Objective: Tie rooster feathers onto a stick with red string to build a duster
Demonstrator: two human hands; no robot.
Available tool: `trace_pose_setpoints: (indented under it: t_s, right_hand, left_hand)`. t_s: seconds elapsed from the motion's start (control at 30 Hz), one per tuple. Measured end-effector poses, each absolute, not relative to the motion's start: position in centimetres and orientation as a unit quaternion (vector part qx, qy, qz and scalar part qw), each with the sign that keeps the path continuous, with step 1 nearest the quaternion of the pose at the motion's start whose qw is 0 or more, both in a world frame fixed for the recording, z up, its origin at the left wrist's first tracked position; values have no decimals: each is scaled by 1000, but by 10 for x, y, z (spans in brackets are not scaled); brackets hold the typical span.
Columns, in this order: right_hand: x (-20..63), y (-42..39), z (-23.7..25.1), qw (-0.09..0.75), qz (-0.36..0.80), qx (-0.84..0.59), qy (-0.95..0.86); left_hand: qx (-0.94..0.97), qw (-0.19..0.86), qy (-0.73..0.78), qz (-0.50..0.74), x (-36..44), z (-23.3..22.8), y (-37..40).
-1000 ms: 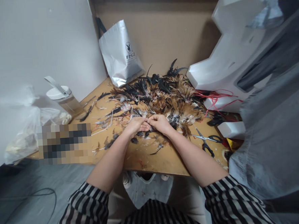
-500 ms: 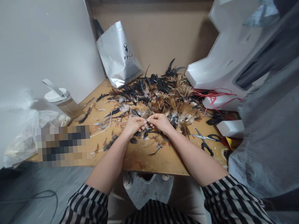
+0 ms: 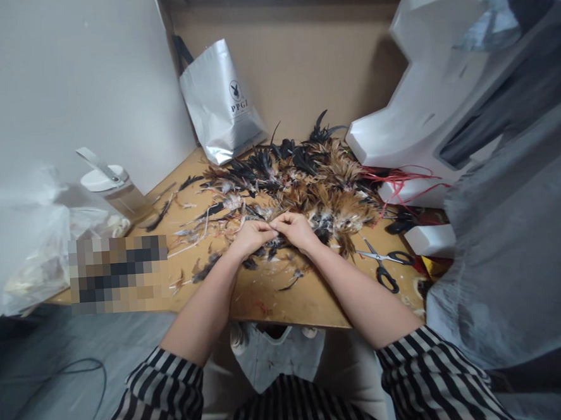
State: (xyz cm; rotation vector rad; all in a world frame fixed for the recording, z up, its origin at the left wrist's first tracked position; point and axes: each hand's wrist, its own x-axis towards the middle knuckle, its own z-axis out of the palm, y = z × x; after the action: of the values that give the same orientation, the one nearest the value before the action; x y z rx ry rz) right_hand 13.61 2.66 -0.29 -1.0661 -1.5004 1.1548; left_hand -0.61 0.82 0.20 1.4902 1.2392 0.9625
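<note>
My left hand (image 3: 252, 237) and my right hand (image 3: 295, 230) meet over the table, fingertips pinched together and touching. Whatever they pinch is too small and too hidden to make out. Right behind them spreads a heap of brown feathers (image 3: 340, 209) and black feathers (image 3: 261, 167), some bunched at their white quill ends. Smaller loose feathers (image 3: 208, 265) lie to the left of my left wrist and under both hands. Open scissors (image 3: 383, 261) with black handles rest to the right of my right forearm.
A silver bag (image 3: 221, 106) leans at the back against the brown board (image 3: 309, 62). On the left stand a lidded bottle (image 3: 122, 194) and a clear plastic bag (image 3: 41, 262). Red string (image 3: 402, 180) trails by white foam pieces (image 3: 429, 239) at right. Grey cloth (image 3: 515, 240) hangs nearby.
My fingertips have come closer together, the right fingers now overlapping the left. The camera view has shifted slightly; the feathers and scissors look unmoved.
</note>
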Motion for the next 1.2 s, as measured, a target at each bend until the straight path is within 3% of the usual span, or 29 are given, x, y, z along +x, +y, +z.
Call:
trace_pose_setpoints:
  t_s: [0.3, 0.73, 1.2]
  right_hand:
    - [150, 26, 9, 426, 558, -440, -560]
    - [154, 28, 3, 418, 307, -417, -747]
    - [155, 22, 9, 383, 461, -390, -698]
  left_hand:
    - [509, 546, 503, 436, -7, 4, 11]
    - [462, 592, 478, 456, -10, 2, 14]
    - [391, 641, 466, 468, -12, 4, 15]
